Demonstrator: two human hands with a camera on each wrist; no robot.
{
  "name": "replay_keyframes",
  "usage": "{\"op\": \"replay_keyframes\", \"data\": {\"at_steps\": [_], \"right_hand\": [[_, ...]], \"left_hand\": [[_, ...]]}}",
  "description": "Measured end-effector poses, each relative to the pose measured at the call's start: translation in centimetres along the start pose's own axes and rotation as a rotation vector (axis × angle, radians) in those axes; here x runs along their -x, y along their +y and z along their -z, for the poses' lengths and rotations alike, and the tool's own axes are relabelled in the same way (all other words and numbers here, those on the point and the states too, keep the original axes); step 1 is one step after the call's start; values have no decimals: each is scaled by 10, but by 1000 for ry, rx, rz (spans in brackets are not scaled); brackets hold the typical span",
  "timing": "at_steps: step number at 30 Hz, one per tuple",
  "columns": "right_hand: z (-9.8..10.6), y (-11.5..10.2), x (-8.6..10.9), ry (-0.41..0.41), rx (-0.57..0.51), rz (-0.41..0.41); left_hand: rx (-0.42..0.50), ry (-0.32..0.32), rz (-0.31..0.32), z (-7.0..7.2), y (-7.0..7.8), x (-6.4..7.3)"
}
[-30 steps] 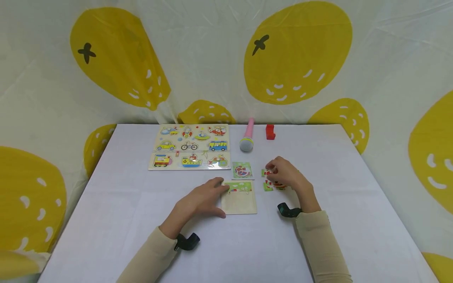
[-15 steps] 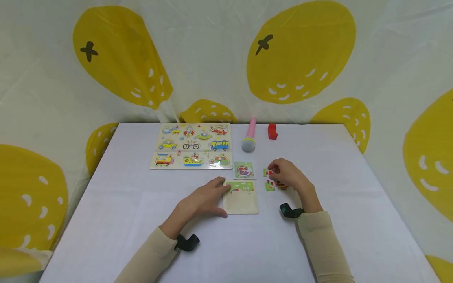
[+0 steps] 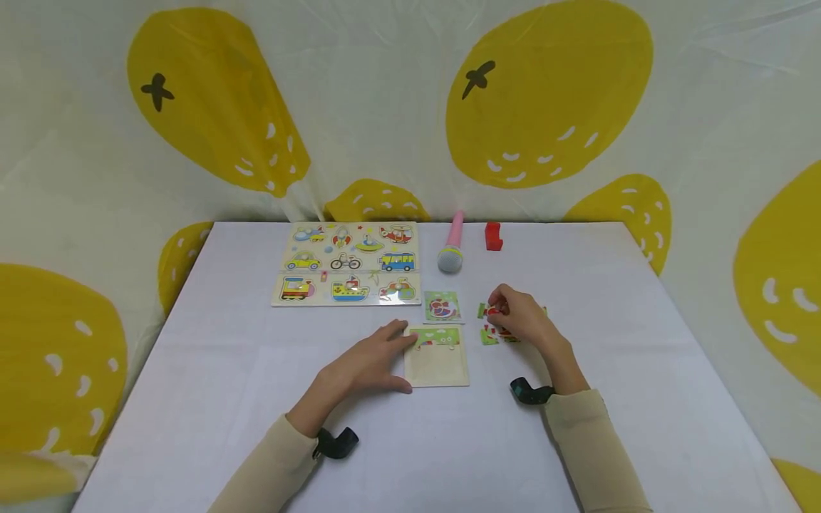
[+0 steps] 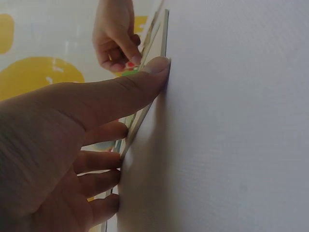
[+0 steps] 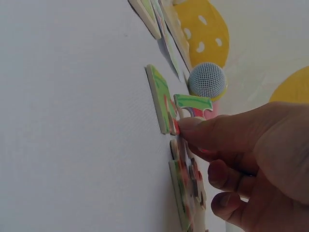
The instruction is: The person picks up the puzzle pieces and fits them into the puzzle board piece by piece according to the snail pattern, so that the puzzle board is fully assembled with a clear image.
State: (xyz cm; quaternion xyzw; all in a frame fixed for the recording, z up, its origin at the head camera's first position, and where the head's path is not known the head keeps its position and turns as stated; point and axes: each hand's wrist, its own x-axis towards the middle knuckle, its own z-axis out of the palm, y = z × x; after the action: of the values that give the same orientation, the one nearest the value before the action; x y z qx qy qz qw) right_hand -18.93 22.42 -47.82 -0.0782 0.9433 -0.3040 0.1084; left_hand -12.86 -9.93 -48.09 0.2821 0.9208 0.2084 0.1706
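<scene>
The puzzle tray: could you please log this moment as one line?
left hand: at puzzle tray edge | right hand: pinches puzzle piece | puzzle tray: top strip filled

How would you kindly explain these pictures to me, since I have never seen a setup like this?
There is no machine, only a person's bare left hand and right hand. The wide picture comes from a head-worn camera, the close ones from the left wrist camera and right wrist camera.

On the white table lie a vehicle board, a pink microphone, a red block, a picture card, a wooden tray showing green artwork along its far side, and loose puzzle pieces. The left hand touches the tray's left side; the right hand seems to pinch one puzzle piece.
</scene>
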Motion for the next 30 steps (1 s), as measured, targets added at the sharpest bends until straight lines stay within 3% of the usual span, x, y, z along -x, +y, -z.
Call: {"op": "replay_keyframes", "data": {"at_steps": [12, 30], "right_hand": [[2, -31, 10, 4, -67, 82], [-33, -71, 20, -176, -94, 312]], "left_hand": [[7, -11, 17, 1, 2, 1], [33, 13, 4, 1, 0, 2]]}}
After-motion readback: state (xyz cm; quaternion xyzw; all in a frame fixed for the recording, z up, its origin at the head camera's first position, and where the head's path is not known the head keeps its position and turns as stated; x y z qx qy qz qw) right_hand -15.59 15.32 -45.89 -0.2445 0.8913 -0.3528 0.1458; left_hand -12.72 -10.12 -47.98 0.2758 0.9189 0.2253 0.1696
